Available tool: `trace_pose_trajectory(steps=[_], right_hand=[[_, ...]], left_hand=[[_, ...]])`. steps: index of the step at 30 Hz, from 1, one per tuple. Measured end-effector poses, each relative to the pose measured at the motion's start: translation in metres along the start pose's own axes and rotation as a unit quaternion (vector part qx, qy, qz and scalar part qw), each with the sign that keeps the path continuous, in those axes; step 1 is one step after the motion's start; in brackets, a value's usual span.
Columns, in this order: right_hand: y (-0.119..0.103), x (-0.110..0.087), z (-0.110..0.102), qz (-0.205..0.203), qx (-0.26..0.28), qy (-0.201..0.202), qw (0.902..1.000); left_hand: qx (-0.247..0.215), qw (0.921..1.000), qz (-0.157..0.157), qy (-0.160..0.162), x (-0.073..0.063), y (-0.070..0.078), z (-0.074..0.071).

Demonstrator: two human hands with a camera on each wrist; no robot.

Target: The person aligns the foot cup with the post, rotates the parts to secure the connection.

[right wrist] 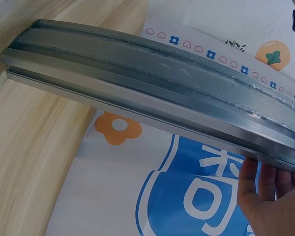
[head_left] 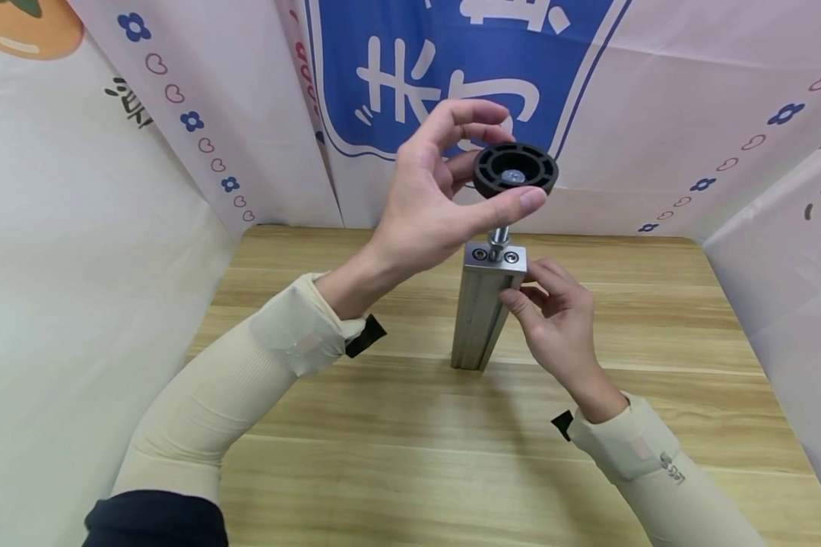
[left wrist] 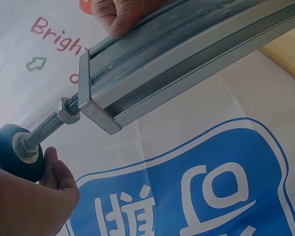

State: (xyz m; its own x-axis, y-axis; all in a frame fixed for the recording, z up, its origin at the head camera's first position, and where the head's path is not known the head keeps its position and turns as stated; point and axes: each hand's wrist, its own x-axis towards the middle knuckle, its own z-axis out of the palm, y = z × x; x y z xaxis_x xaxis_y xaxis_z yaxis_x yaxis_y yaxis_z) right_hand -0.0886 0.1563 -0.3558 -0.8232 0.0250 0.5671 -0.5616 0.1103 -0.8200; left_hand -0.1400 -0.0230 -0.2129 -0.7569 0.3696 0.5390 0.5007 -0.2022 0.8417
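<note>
An aluminium profile [head_left: 475, 319] stands upright on the table, capped by a metal end plate [head_left: 496, 258] with two screws. Out of the plate rises a threaded rod [left wrist: 44, 129] carrying a hex nut [left wrist: 68, 110]. At the rod's top sits a black round levelling foot [head_left: 490, 179], its hollow side facing up. My left hand [head_left: 424, 197] holds this foot by its rim, thumb on the near side and fingers on the far side. Lower down, my right hand [head_left: 561, 315] grips the profile's upper end from the right, thumb on the near face.
The wood-grain table [head_left: 383, 456] extends around the profile's base. Behind it hangs a printed cloth backdrop [head_left: 609, 152] with a blue sign, and pale cloth walls [head_left: 96, 266] border both sides. Black tabs [head_left: 366, 336] stick out from the sleeve cuffs.
</note>
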Motion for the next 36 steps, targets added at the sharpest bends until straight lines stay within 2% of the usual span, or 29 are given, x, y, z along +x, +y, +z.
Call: trace_pose_trajectory(steps=[7, 13, 19, 23, 30, 36], right_hand=[[0.0003, 0.0002, -0.0002, -0.002, 0.000, 0.000, 1.0000], [0.0001, 0.0005, 0.0001, 0.001, 0.000, 0.000, 1.0000], [0.0002, -0.0003, 0.0002, 0.003, -0.006, 0.000, 1.0000], [0.0005, -0.0013, 0.0001, 0.002, -0.006, -0.001, 1.0000], [0.0008, -0.0011, 0.0003, -0.003, 0.005, -0.002, 1.0000], [0.0008, -0.0006, 0.0003, -0.004, 0.003, -0.001, 1.0000]], left_hand=[[-0.004, 1.0000, 0.002, -0.009, 0.0009, -0.0005, -0.0018], [-0.005, 0.9995, 0.019, -0.025, 0.0009, -0.0004, -0.0038], [-0.028, 0.9990, -0.008, -0.034, -0.0001, 0.0023, -0.0043], [-0.030, 0.9986, 0.002, -0.044, -0.0002, 0.0003, -0.0041], [-0.007, 0.9989, 0.018, -0.042, 0.0006, -0.0025, -0.0039], [0.051, 0.9983, 0.022, -0.016, 0.0021, -0.0002, -0.0034]])
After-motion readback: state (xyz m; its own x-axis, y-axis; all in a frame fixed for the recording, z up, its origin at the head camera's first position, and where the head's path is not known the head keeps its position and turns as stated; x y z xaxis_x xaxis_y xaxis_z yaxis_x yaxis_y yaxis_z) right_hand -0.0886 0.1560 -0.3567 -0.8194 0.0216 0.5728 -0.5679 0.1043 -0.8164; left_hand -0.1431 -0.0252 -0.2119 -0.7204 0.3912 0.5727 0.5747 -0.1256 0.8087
